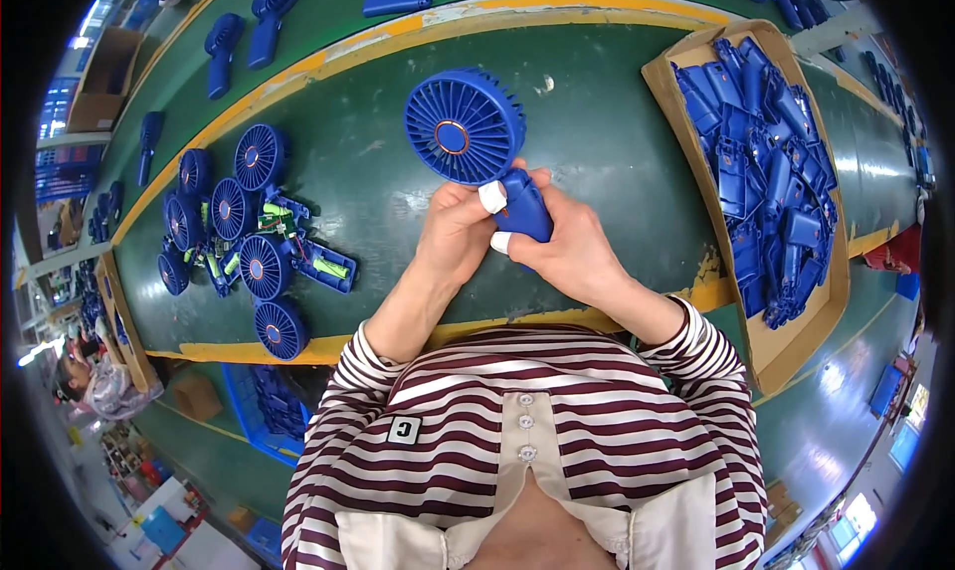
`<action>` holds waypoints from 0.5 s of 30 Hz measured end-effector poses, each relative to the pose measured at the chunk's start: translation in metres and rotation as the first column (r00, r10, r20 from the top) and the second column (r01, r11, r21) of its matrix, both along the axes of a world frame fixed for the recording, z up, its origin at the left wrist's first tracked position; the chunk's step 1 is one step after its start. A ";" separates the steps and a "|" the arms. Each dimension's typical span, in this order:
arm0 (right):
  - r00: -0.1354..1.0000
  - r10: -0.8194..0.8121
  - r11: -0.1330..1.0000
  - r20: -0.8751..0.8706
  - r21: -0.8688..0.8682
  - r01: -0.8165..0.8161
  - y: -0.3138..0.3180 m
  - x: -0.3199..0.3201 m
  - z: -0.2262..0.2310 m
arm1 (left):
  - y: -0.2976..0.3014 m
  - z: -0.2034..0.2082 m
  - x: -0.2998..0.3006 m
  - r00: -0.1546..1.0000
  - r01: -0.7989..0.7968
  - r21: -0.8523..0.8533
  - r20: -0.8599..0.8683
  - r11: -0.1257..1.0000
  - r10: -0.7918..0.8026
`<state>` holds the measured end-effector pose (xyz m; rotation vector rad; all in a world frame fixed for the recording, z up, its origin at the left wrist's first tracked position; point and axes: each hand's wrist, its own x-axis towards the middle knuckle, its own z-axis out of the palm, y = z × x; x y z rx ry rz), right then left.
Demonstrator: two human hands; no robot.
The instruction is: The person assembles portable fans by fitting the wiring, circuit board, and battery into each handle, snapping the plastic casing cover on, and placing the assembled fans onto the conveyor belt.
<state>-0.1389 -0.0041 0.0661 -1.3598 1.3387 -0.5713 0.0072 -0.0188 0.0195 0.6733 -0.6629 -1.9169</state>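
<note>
A blue handheld fan (465, 124) is held over the green worktable, its round grille tipped toward the upper left and its handle pointing down toward me. My left hand (456, 229) closes on the handle from the left, a white-wrapped thumb pressed near the neck. From the other side my right hand (569, 240) wraps the handle, its thumb, also white-wrapped, lying along the lower part. Fingers behind the handle are mostly hidden. To the left lie several opened blue fans (232, 209) with green cells and circuit boards showing.
A cardboard box (753, 343) of blue handle shells (766, 162) stands on the right. Beyond the table's yellow edge, finished-looking fans (269, 18) lie on a green surface. A blue crate (261, 411) sits below the table at left. Another person (104, 386) is at far left.
</note>
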 end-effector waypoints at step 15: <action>0.979 -0.114 0.993 0.169 0.002 0.115 0.001 -0.002 -0.007 | 0.002 0.012 -0.012 0.998 -0.052 0.021 0.027 0.998 0.051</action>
